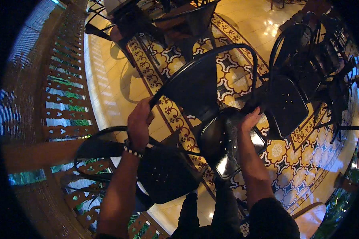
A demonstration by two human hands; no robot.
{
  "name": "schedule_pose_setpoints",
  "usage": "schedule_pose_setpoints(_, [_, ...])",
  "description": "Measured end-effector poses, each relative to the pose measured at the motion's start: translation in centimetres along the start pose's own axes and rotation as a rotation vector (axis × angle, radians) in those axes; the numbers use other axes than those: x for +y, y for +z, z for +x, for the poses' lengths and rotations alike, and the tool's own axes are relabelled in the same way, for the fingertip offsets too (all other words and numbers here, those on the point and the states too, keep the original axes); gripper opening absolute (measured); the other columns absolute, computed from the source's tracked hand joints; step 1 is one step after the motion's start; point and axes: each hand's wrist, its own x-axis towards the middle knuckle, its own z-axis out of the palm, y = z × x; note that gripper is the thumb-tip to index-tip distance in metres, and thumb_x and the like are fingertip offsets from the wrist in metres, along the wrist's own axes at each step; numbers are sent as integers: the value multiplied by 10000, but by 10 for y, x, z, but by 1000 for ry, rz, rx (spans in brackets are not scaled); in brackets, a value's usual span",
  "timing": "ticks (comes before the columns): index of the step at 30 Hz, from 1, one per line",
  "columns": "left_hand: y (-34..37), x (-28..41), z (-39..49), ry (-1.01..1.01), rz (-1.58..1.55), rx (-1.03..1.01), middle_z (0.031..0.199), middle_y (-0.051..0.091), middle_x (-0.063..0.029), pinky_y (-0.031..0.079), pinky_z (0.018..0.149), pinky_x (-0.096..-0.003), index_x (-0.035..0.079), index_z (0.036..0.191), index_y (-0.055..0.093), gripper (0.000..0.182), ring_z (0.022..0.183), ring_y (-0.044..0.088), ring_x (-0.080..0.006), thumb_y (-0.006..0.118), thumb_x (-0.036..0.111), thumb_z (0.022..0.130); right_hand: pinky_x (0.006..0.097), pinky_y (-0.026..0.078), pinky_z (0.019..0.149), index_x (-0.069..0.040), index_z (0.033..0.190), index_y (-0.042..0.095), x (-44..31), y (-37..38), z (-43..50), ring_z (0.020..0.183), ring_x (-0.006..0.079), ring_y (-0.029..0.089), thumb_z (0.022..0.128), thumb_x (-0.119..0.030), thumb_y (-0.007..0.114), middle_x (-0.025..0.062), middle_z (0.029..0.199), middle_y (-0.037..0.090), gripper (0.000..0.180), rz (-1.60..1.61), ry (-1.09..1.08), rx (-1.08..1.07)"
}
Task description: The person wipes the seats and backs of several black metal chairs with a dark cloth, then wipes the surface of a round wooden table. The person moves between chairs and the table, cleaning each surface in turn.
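In front of me is a black metal chair with a rounded tubular back frame and a dark back panel. My left hand, with a beaded bracelet at the wrist, grips the left side of that frame. On the frame's lower right side is my right hand, its fingers partly lost in shadow. A glossy black seat with small holes shows between my forearms. Just below my left hand stands another black chair, its seat by my legs.
To the right is a black chair, with more dark chairs behind it. Dark furniture stands ahead. A carved wooden railing runs along the left. Patterned tiles cover the floor. A rounded tabletop or seat shows at lower right.
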Motion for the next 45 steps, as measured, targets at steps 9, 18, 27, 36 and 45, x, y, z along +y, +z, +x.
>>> schedule_pose_setpoints(9, [-46,54,-1,-234,-306,-356,1402,608,-121,413,1158,-369,25,1395,569,449,1297,564,-231,395,329,1113,404,420,1081,16,1410,452,-333,75,-269,1328,330,454,900,-12,633,226,1406,426,543,405,-381,-265])
schedule_pose_setpoints(18, [-31,57,8,88,257,-428,1426,629,-126,392,1130,-323,41,1560,439,534,1311,560,-170,511,275,1085,516,433,1004,-2,1304,531,-192,38,-297,1156,422,577,739,-98,825,226,1196,607,644,86,-505,-862])
schedule_pose_setpoints(27, [-9,45,-4,51,482,-198,1162,723,-116,556,885,-347,148,1560,460,571,979,710,-241,536,20,1008,631,351,998,-107,1388,541,25,-28,-253,1228,360,569,910,-219,643,157,1301,595,502,-657,-483,-1053])
schedule_pose_setpoints(36, [-96,36,-33,445,806,44,1160,732,-190,550,938,-448,83,1360,624,394,1110,688,-365,584,124,971,385,460,1036,-14,1448,457,24,-85,-285,1193,252,598,891,14,546,170,1325,617,564,-25,-53,-755])
schedule_pose_setpoints(45, [-338,-41,-138,-236,1055,53,1159,744,-169,483,1026,-429,65,1221,730,561,1122,673,-348,338,451,1109,441,455,1053,33,1384,495,-238,27,-402,1207,334,571,873,-69,674,212,1306,585,551,421,-578,-535])
